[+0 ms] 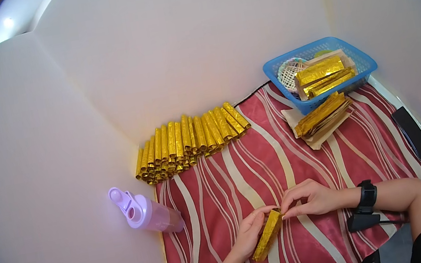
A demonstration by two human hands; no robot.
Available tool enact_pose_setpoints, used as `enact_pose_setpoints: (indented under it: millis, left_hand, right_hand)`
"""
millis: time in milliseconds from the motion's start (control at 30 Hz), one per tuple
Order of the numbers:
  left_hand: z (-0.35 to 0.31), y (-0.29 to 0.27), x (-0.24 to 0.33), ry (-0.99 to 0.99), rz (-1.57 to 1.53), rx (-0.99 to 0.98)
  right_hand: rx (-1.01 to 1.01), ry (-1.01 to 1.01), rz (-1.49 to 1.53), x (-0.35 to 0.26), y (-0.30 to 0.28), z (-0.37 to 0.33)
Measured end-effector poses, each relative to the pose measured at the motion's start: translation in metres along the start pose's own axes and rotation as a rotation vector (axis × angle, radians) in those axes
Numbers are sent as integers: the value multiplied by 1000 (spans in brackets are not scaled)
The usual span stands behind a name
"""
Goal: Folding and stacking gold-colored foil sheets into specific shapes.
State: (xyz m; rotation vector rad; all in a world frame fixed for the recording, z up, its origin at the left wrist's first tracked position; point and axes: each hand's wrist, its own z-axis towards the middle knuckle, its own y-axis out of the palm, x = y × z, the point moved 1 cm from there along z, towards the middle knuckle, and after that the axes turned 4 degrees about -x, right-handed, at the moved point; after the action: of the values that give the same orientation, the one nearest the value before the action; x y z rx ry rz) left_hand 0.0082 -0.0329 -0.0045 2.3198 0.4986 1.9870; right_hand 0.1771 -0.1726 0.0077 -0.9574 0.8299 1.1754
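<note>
A tube of shiny gold paper (267,236) slants over the striped cloth, close to the near edge. Around its upper left side my left hand (250,231) is closed, thumb on top. My right hand (308,197) pinches at the tube's upper end, thumb and forefinger together at the paper's edge. Both wrists wear black straps with small devices. At the back left lies a stacked pile of similar gold paper tubes (189,138), their hollow ends facing me. To the right, a stack of flat gold and brown paper sheets (321,117) rests on the cloth.
A blue plastic basket (275,77) at the back right holds more gold paper and a small white woven basket (290,73). A lilac shaker bottle (152,213) stands at the left edge. A black flat object (411,132) lies at the right edge. White walls enclose the red striped tablecloth (203,188).
</note>
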Motion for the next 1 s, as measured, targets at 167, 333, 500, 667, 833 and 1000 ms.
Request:
enact_pose_setpoints:
  millis: [167,333,500,667,833,1000]
  left_hand:
    - [-1,4,5,250,71,-52]
    - [0,0,1,311,127,-80]
    - [0,-5,0,371,304,-45]
    - [1,3,7,388,376,-34]
    - [1,3,6,348,303,-16]
    - [0,3,5,318,117,-16]
  right_hand:
    - [11,35,-12,-2,1,1]
    - [-3,95,93,2,2,-2]
    - [-38,115,181,8,1,-2]
    - [-66,163,250,9,0,-3]
    - [-124,210,311,10,-1,-4]
    - [-87,205,389,16,0,-4]
